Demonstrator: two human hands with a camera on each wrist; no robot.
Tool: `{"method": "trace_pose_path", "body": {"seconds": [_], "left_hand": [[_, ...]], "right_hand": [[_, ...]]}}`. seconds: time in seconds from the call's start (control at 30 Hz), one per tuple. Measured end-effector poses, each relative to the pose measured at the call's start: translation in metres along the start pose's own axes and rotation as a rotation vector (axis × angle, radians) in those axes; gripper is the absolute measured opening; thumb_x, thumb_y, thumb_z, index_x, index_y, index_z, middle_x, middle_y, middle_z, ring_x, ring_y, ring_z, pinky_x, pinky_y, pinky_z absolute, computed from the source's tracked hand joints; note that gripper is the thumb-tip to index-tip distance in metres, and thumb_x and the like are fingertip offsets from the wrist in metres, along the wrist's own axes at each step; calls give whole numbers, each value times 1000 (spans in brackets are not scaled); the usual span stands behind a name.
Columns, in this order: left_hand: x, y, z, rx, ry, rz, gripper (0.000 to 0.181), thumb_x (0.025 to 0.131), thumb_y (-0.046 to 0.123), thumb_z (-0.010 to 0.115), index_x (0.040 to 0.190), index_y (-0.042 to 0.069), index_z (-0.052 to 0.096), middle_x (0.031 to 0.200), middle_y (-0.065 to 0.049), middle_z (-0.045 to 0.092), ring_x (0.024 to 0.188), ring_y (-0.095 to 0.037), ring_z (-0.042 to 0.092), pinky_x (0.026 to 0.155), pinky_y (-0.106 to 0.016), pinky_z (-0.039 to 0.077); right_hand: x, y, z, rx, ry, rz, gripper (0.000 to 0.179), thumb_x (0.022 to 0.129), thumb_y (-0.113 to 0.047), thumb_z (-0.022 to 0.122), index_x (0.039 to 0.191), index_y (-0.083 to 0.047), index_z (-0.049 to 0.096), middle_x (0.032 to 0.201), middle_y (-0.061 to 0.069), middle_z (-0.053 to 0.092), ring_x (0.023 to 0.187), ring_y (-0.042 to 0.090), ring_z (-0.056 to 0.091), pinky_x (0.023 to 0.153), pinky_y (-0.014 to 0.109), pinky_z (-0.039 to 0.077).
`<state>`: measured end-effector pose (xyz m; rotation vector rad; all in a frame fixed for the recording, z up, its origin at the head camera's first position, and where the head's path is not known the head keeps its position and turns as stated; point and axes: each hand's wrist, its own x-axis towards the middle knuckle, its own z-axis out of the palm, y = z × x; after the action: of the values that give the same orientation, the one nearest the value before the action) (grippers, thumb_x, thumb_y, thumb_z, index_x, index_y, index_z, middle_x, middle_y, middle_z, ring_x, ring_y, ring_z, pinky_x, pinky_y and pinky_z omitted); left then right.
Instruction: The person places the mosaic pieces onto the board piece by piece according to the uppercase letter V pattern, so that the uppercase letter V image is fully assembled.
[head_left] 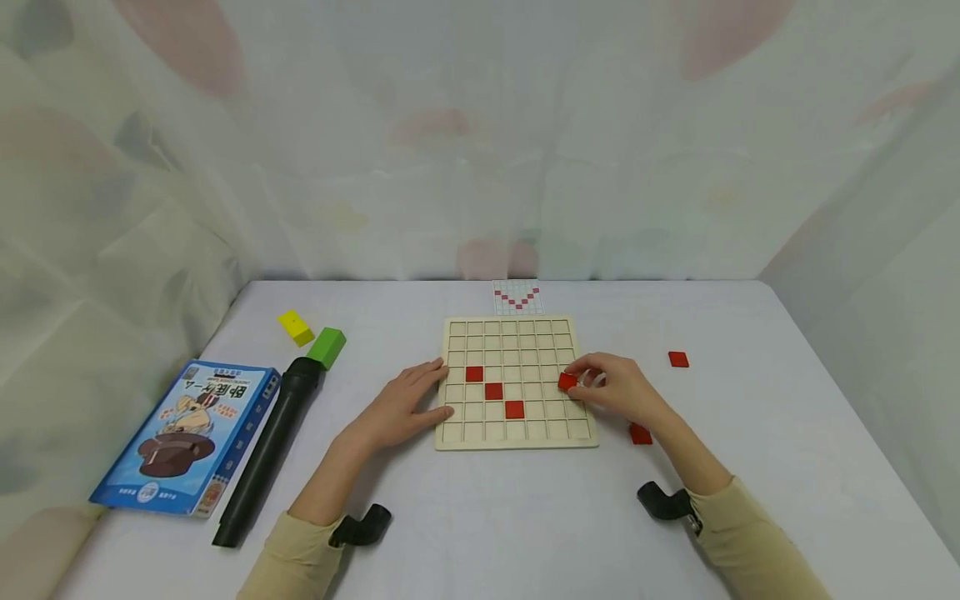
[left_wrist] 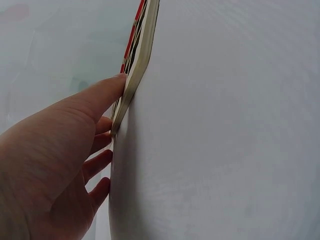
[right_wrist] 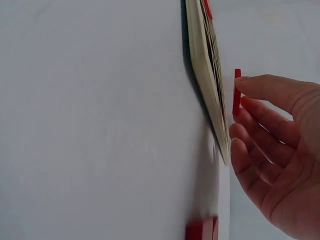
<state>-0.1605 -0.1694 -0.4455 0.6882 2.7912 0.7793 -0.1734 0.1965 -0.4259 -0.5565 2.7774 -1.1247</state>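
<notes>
A square wooden grid board (head_left: 517, 445) lies on the table with three red tiles (head_left: 493, 391) set in a descending diagonal. My right hand (head_left: 618, 390) pinches another red square tile (head_left: 567, 381) between thumb and fingertips, over the board's right side. In the right wrist view this tile (right_wrist: 237, 92) appears edge-on, a little off the board's surface. Along the board's left edge rests my left hand (head_left: 401, 408), fingers extended and thumb apart. The left wrist view shows that thumb (left_wrist: 107, 92) against the board's side (left_wrist: 142, 55).
Behind the board lies a card (head_left: 517, 297) with a V of red squares. Loose red tiles lie to the right, one farther back (head_left: 678, 359) and some near my right wrist (head_left: 641, 433). At left are a blue box (head_left: 187, 442), a black tube (head_left: 270, 450), a green block (head_left: 327, 347) and yellow blocks (head_left: 296, 327).
</notes>
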Motion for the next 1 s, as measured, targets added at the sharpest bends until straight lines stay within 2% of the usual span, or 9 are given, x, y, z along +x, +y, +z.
{"method": "trace_pose_path", "body": {"seconds": [0.33,0.57,0.77,1.0], "left_hand": [[1,-1,0,2,-4,-7,74,92,46,65,150,9,38,157,-8,31,143,-31,27,113,-53,25],[1,-1,1,3,-8,-8,73,92,46,64,150,9,38,157,-7,30,143,-30,27,113,-52,24],[1,-2,1,-1,-5,-7,73,92,46,64,150,10,38,157,-6,31,143,-30,27,113,-53,25],[1,-3,1,-11,-10,-3,73,92,47,64,150,11,39,157,-6,31,144,-29,26,113,-54,24]], "right_hand": [[27,-27,30,88,-52,12,25,83,-19,78,107,-14,71,86,-3,62,82,16,56,71,32,48],[44,-49,50,128,-60,0,24,83,-17,77,106,-13,71,86,-4,63,82,15,57,71,31,48],[62,-69,65,73,-61,-16,21,84,-17,77,103,-12,71,89,-2,65,82,13,57,72,27,49],[85,-82,81,42,-65,-59,16,85,-15,77,99,-12,70,92,-1,67,83,13,58,73,27,49]]}}
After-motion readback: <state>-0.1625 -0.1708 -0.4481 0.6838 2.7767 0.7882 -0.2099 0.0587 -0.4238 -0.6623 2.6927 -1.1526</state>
